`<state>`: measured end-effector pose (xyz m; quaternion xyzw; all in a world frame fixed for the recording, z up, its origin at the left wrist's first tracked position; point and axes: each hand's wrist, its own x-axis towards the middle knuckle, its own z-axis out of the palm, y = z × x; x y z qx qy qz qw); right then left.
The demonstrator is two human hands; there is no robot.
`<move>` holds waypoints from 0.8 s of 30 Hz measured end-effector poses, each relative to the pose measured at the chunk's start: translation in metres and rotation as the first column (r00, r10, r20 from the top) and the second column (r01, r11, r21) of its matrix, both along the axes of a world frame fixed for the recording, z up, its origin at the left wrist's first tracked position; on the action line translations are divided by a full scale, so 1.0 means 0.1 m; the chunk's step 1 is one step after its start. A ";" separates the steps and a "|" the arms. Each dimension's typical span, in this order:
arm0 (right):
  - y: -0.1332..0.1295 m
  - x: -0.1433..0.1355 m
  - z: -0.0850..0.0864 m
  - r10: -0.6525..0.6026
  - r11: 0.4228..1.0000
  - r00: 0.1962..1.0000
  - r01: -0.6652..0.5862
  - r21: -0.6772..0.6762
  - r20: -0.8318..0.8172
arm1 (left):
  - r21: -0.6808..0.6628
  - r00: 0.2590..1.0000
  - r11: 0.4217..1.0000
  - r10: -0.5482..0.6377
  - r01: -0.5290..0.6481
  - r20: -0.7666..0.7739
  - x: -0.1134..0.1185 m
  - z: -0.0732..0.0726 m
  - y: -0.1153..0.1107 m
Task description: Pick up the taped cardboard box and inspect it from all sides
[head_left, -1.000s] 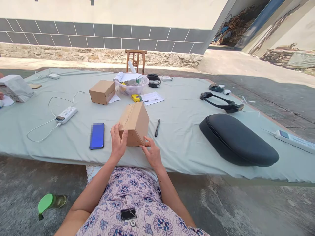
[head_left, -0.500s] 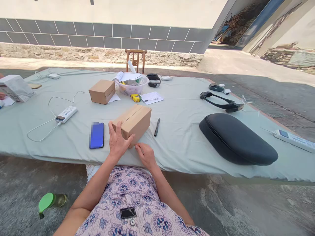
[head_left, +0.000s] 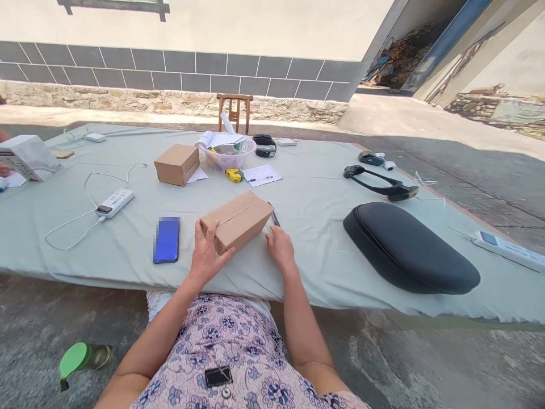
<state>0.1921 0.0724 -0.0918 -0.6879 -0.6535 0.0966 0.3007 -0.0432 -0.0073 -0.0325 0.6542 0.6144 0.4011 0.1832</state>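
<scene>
A closed brown cardboard box [head_left: 238, 218] sits slantwise on the cloth in front of me, with a seam along its top. My left hand [head_left: 207, 250] grips its near left end, fingers on top and thumb along the near side. My right hand [head_left: 280, 244] is closed beside the box's right end, fingers curled with the thumb against them. Whatever may be between those fingertips is hidden or too small to make out. Just beyond them lies a black pen [head_left: 275, 217], partly covered by the box and the hand.
A phone [head_left: 167, 240] and a white power strip [head_left: 114, 203] lie to the left. Farther back are a second cardboard box [head_left: 176, 165], a basket [head_left: 225, 161] and a yellow tape measure [head_left: 234, 175]. A black padded case [head_left: 411, 247] occupies the right. Another person's hand [head_left: 5, 170] shows at far left.
My right hand has moved from the box's near lower edge to its right end, close to the pen. The box has turned and shifted slightly right under my left hand.
</scene>
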 end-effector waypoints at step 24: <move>-0.60 -0.71 0.53 -0.184 0.878 0.972 0.230 0.420 -0.147 | 0.078 0.971 0.989 0.104 -0.124 0.215 0.17 0.12 0.13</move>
